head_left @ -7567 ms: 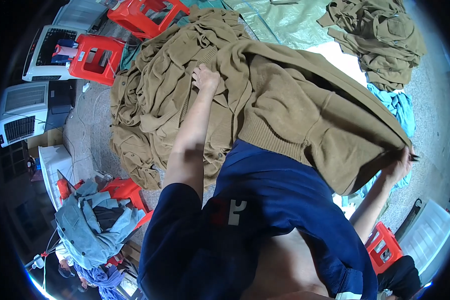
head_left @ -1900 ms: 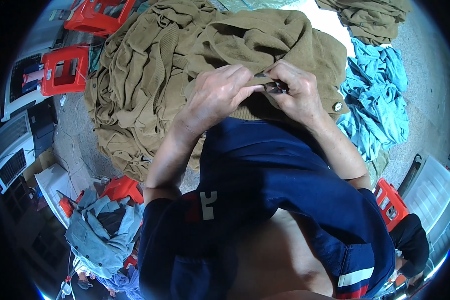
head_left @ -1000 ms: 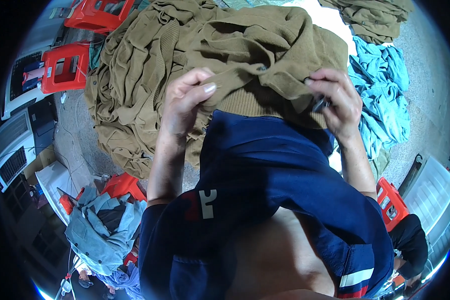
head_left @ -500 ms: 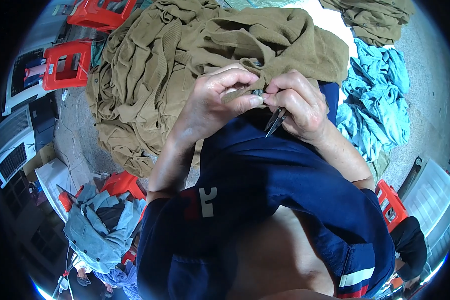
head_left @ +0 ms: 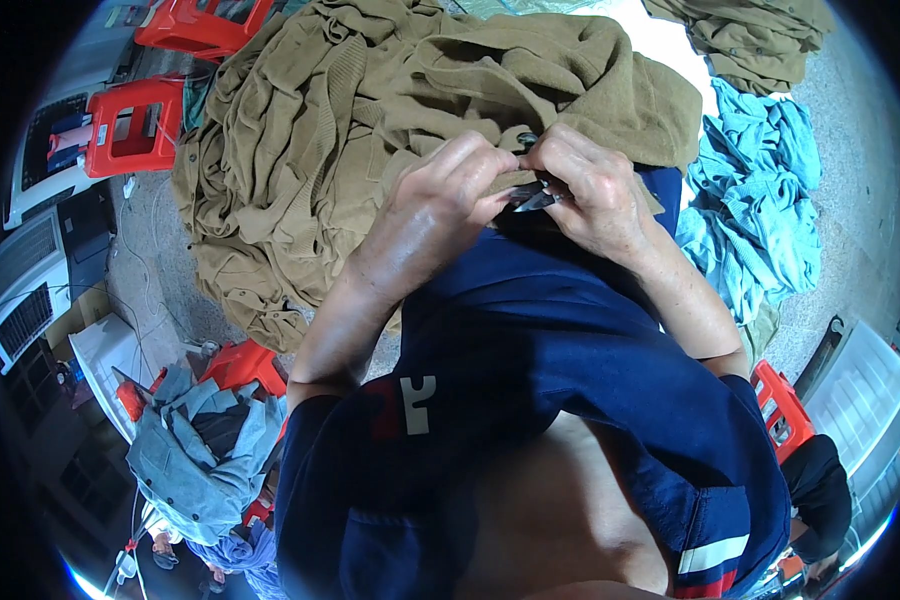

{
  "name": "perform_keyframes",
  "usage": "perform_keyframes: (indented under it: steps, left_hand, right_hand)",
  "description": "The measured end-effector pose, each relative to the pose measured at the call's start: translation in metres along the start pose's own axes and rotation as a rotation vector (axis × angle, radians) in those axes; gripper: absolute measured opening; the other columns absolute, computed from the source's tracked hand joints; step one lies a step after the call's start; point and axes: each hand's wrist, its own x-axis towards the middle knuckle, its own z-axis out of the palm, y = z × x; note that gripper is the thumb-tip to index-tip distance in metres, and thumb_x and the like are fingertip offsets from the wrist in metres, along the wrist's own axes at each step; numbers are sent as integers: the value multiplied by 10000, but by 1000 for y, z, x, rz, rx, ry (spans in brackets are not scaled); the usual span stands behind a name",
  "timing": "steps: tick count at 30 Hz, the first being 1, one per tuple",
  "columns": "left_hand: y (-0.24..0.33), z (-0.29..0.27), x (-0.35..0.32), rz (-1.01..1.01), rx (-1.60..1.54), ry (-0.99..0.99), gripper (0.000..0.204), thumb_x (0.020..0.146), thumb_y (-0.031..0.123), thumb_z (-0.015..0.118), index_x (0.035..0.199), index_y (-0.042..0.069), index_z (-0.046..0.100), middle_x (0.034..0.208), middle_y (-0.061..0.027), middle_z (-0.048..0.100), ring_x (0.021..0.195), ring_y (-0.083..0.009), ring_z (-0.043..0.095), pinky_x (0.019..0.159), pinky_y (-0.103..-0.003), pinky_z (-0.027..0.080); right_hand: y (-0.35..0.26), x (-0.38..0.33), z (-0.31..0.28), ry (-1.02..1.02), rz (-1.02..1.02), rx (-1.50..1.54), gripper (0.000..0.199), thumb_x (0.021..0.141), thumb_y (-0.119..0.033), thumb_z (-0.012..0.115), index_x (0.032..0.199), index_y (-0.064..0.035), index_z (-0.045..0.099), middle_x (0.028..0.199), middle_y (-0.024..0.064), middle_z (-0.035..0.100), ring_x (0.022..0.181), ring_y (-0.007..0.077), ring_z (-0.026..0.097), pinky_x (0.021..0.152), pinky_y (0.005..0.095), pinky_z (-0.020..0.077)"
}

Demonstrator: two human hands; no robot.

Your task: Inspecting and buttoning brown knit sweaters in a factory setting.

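Observation:
A brown knit garment (head_left: 610, 85) lies across my lap and the pile in front of me. My left hand (head_left: 448, 190) is closed on a folded edge of it, thumb and fingers pinched together. Tucked in my right hand (head_left: 595, 190) is a pair of small thread snips (head_left: 538, 201), pointed blades toward the left hand. The right fingertips also pinch the garment edge, meeting the left fingertips. A dark button (head_left: 526, 139) shows just beyond the fingertips. What lies between the fingers is hidden.
Brown garments (head_left: 260, 170) are heaped to the left and ahead. Turquoise knits (head_left: 755, 190) lie at right, more brown clothing (head_left: 750, 40) beyond. Red stools (head_left: 135, 125) stand at left. A grey-blue garment (head_left: 195, 460) hangs at lower left, near other people.
Both hands have turned over, backs now facing up more. The snips' blades have swung from pointing down toward me to lying near the left fingers. The button now shows beyond the fingertips.

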Motion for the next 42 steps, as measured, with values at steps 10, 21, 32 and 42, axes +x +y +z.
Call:
perform_keyframes:
  steps: [10, 21, 32, 42]
  left_hand:
    - [-20, 13, 3, 188, 175, 32, 252, 727, 174, 758, 813, 47, 557, 780, -59, 518, 708, -213, 578, 589, -314, 479]
    - [-46, 32, -11, 74, 204, 211, 342, 649, 19, 702, 980, 55, 623, 914, -81, 580, 894, -270, 568, 782, -383, 472]
    - [-88, -6, -67, -579, -514, 84, 121, 833, 121, 696, 836, 22, 626, 788, 11, 569, 758, -80, 521, 729, -233, 413]
    - [-23, -32, -7, -579, -1306, -149, 298, 843, 167, 679, 1057, -26, 602, 1052, -68, 633, 924, -122, 603, 859, -246, 450]
  right_hand:
    - [8, -7, 7, 112, 138, 169, 157, 683, 3, 636, 781, -9, 514, 711, 121, 525, 646, 289, 577, 584, 371, 462]
    - [25, -18, -2, 166, -105, -316, 284, 602, 52, 648, 862, -21, 557, 827, 105, 569, 703, 291, 614, 591, 366, 511]
    - [53, -60, -35, 55, 226, -155, 354, 654, 103, 653, 980, -19, 591, 1011, 120, 586, 954, 317, 609, 782, 362, 504]
    - [8, -30, -48, 298, 77, -94, 332, 717, 123, 620, 1012, -26, 653, 1034, 111, 684, 972, 233, 672, 800, 314, 543]
